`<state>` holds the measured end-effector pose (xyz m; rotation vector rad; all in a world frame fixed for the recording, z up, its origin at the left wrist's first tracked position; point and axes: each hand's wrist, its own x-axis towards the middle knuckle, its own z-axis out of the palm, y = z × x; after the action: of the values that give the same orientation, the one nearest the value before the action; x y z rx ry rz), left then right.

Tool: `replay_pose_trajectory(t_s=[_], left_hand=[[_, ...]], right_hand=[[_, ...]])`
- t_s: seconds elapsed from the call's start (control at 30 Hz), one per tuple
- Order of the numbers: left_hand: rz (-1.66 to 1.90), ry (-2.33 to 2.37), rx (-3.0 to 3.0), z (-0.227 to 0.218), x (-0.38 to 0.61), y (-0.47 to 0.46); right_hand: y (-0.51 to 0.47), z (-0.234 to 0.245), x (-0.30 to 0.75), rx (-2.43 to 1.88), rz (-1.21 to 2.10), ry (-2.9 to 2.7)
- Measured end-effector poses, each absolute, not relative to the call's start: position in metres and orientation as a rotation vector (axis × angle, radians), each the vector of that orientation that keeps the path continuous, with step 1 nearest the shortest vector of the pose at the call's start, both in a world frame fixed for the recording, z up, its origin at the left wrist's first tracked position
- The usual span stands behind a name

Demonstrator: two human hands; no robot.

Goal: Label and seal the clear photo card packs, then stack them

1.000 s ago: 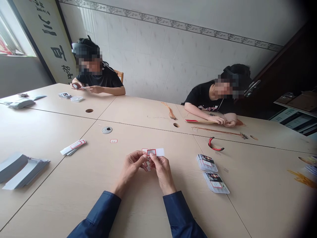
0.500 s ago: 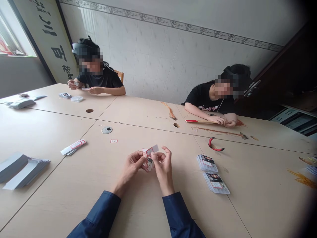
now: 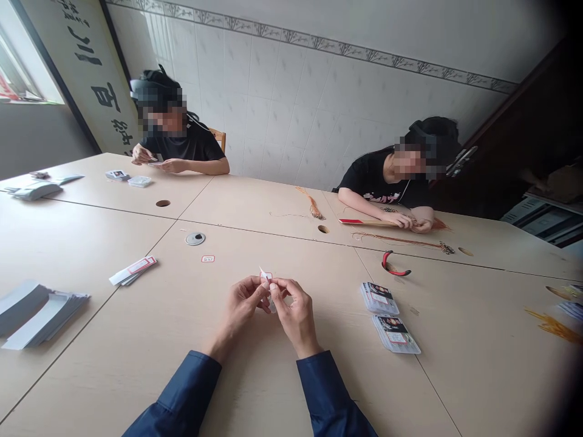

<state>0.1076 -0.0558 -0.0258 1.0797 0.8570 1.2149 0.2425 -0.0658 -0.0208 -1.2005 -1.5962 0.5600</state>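
Note:
Above the table [image 3: 255,388] my two hands meet at the fingertips. My left hand [image 3: 245,301] is closed, its thumb and fingers pinching a small red-bordered label [image 3: 266,276] that pokes up edge-on between the hands. My right hand [image 3: 294,308] is closed too, thumb and forefinger pressed on the same label from the other side. A pale, partly clear piece [image 3: 272,305] shows below the fingertips; most of it is hidden, so its kind is unclear. Another red-bordered label [image 3: 208,259] lies flat on the table beyond my left hand.
To the right sit two stacks of clear plastic cases [image 3: 396,334] and red-handled pliers [image 3: 395,264]. White paper strips [image 3: 48,318] and a label bundle [image 3: 133,271] lie left. Across the table, one person [image 3: 186,145] handles small cards; another [image 3: 387,182] handles orange cords [image 3: 401,240].
My right fingers have closed inward and the label has turned from facing me to nearly edge-on. The left co-worker's raised hand has come down to the other hand.

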Motion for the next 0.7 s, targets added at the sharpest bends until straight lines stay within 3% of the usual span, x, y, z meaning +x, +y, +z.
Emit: replay_pose_trajectory(t_s=[0.17, 0.7], left_hand=[[1.219, 0.914, 1.155, -0.027, 0.107, -0.056], [1.247, 1.163, 1.521, -0.032, 0.106, -0.054]], right_hand=[[-0.066, -0.023, 0.245, -1.246, 0.616, -1.587], [-0.06, -0.026, 0.254, -1.227, 0.342, -1.832]])
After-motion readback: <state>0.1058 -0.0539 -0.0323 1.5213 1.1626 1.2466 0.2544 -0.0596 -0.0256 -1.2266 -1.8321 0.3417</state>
